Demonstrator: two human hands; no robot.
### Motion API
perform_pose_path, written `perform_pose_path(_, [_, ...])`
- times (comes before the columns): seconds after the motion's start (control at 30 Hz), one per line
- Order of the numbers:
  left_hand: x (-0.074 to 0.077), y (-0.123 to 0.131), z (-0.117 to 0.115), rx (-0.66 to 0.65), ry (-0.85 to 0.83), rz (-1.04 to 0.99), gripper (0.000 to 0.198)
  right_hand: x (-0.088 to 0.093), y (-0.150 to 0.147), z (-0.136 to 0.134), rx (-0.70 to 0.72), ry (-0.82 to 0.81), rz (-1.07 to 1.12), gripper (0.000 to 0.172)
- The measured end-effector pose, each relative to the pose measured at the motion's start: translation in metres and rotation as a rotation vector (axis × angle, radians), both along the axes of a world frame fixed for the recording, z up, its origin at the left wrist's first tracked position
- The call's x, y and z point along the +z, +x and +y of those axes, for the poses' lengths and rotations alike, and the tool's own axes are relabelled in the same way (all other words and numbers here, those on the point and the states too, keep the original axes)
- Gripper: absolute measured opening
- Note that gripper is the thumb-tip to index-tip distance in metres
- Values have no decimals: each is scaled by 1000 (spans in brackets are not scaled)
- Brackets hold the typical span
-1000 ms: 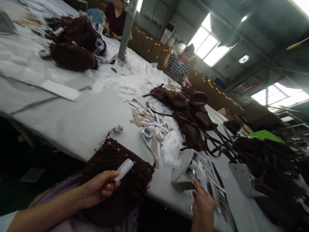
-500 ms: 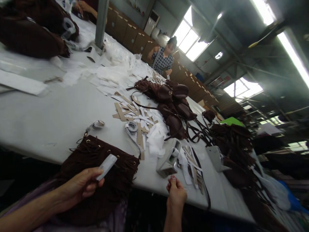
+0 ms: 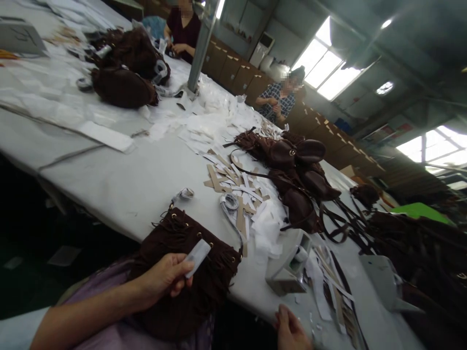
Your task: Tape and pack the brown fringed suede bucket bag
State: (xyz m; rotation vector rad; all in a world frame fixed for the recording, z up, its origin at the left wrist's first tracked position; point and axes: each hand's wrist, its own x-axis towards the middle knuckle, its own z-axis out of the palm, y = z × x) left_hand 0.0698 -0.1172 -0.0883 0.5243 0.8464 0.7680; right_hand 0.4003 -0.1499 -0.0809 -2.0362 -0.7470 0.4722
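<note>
My left hand (image 3: pixel 170 274) pinches a short, flat white strip (image 3: pixel 198 256) between thumb and fingers, over a dark brown fringed bag (image 3: pixel 182 311). The bag rests across my lap against the table edge, with gold eyelets along its top. Its strap has wrapped ends; one wrapped coil (image 3: pixel 229 201) lies on the table. My right hand (image 3: pixel 290 328) is low at the table's edge, fingers curled together; anything between them is too small to make out. Just above it stands a grey tape dispenser (image 3: pixel 290 265), apart from the hand.
Cardboard and paper strips (image 3: pixel 237 182) lie heaped mid-table (image 3: pixel 146 175), with more strips (image 3: pixel 332 287) right of the dispenser. Brown bags (image 3: pixel 299 170) are piled beyond. A metal post (image 3: pixel 200 53) rises from the table. Two people work at the far side. A grey holder (image 3: pixel 383 282) stands right.
The view has swung left, so the table's contents appear farther right. My right hand has drawn down and back from the tape dispenser. My left hand still holds the white strip over the bag.
</note>
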Motion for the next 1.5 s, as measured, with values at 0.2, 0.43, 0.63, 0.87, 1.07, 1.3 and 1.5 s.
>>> perform_pose_path(0.2, [-6, 6, -2, -3, 165, 186, 39, 40, -118, -3, 621, -133, 389, 38])
perform_pose_path(0.43, [-5, 3, -4, -24, 262, 281, 36, 40, -177, 24, 887, -164, 443, 29])
perform_pose_path(0.63, [-6, 2, -5, -47, 273, 274, 35, 36, -184, 29, 822, -206, 300, 27])
perform_pose_path(0.87, [-11, 1, -2, -51, 217, 232, 30, 35, -187, 31, 777, -258, 295, 30])
perform_pose_path(1.07, [-5, 1, 6, -56, 154, 201, 39, 28, -182, 32, 738, -245, 392, 35])
perform_pose_path(1.3, [3, 1, 5, -29, -55, -37, 37, 22, -182, 28, 668, -150, 582, 31])
perform_pose_path(1.5, [4, 3, 3, 40, -84, -20, 38, 21, -169, 19, 530, -143, 277, 35])
